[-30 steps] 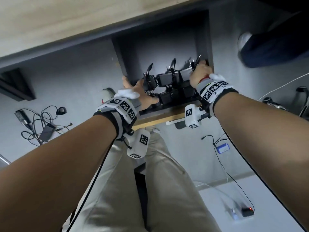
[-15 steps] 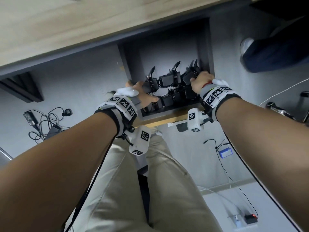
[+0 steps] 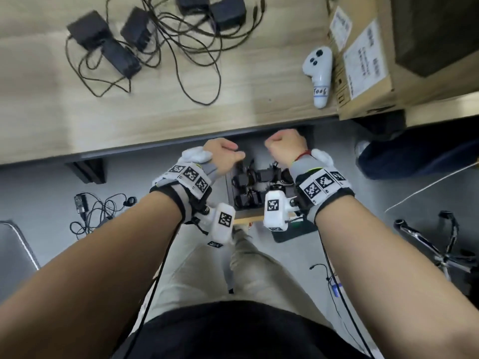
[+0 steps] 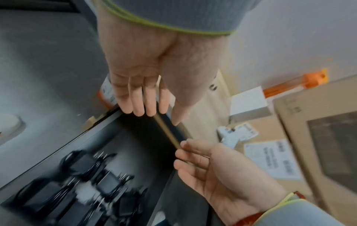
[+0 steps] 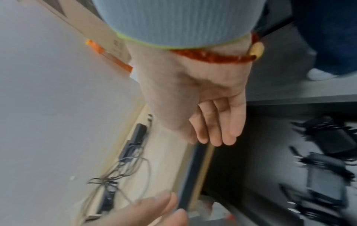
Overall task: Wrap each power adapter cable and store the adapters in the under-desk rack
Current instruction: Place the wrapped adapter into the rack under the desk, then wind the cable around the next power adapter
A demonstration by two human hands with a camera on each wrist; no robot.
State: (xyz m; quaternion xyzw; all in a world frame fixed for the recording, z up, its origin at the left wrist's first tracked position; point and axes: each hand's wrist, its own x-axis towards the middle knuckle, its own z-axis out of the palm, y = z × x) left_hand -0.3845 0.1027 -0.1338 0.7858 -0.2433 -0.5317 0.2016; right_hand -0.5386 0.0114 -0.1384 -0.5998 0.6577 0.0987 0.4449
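Several black power adapters (image 3: 264,174) with wrapped cables sit packed in the under-desk rack (image 3: 248,217), blurred in the left wrist view (image 4: 86,183) and the right wrist view (image 5: 328,168). My left hand (image 3: 223,156) and right hand (image 3: 285,146) hover above the rack, just below the desk's front edge. Both hold nothing, and their fingers hang loosely bent (image 4: 142,107) (image 5: 222,134). Further black adapters (image 3: 103,45) lie on the wooden desk top (image 3: 155,112) in a tangle of loose cables (image 3: 181,47).
A white controller (image 3: 320,73) and a cardboard box (image 3: 363,60) sit on the desk at the right. On the floor lie another adapter with its cable (image 3: 96,211) at the left and a chair base (image 3: 440,244) at the right. Another person's leg (image 3: 414,156) stands nearby.
Both hands have let go of the adapters in the rack and risen to the desk edge. The head view has tilted up, bringing the desk top into sight.
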